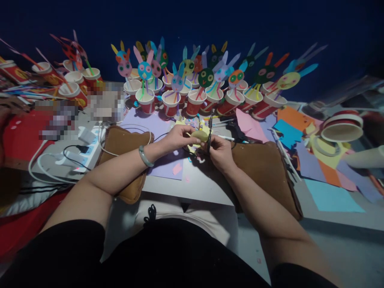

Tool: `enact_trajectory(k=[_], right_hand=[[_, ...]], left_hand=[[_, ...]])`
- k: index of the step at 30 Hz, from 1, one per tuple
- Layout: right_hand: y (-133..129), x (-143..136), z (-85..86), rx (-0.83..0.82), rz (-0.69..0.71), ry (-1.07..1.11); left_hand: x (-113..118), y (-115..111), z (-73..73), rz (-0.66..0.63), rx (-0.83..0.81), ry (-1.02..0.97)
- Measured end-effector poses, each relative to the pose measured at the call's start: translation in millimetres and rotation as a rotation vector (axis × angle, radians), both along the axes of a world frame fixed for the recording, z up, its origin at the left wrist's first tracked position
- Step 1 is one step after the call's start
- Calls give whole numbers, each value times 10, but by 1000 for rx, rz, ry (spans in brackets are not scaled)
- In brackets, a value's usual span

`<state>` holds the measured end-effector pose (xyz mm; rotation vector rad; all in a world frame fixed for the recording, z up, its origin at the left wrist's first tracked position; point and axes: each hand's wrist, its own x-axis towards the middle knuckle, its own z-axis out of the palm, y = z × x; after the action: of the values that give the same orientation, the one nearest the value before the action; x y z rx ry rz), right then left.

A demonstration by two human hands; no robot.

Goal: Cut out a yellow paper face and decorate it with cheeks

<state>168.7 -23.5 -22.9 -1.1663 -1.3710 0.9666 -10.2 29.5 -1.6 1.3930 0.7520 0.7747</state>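
Between finger and thumb, my left hand (181,137) pinches a small rounded piece of yellow paper (200,135). Closed around a pair of dark scissors (210,127), my right hand (221,153) is just to the right of the paper. The scissor blades point away from me, beside the paper's right edge; whether they touch it I cannot tell. Below and behind my hands lie yellow scraps and small coloured bits on the table. A purple paper sheet (165,170) lies under my left forearm, with pink scraps on it.
Paper cups (196,105) with paper rabbit-like faces stand in rows behind my hands. Brown cushions (255,160) flank me. A power strip (91,150) with cables is at left. Coloured paper (333,196), stacked cups (342,130) and a tape roll (325,146) are at right.
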Motion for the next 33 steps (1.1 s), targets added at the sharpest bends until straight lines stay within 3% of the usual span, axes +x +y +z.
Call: enact_trajectory(k=[16,26,33], right_hand=[[-19,72,74,-111,14,-39],[-11,135,201,-268,251,-103],[-18,119,216,-262,288,-103]], left_hand=[[-64,64,68,84,-27,-87],[-104,98,85,107,-17,-111],[-117,93,95,93,-10,-134]])
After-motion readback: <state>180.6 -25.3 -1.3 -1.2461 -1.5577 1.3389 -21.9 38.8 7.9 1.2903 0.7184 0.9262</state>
